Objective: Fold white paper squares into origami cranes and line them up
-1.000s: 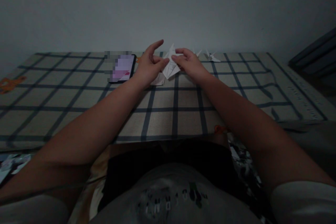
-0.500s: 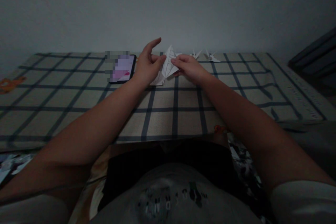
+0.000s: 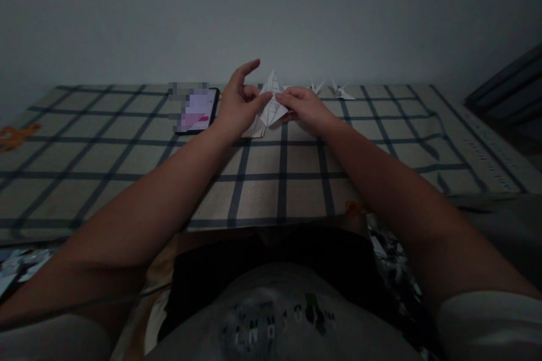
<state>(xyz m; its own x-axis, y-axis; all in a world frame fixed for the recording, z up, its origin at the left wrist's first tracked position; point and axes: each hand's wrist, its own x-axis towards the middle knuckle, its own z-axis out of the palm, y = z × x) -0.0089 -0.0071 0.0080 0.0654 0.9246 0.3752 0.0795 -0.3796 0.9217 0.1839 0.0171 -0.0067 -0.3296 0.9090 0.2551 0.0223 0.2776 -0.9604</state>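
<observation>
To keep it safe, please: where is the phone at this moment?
In the head view, the phone lies on the checked cloth, left of centre, just left of the left hand.

The right hand sits lower than a second ago, baring more of a paper crane, the folded paper is slightly farther left, and the left hand has its thumb nearer the right one than half a second ago.

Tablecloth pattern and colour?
Tablecloth: dark blue-grey grid lines on a pale beige-grey ground; best seen in the head view, between the forearms.
</observation>
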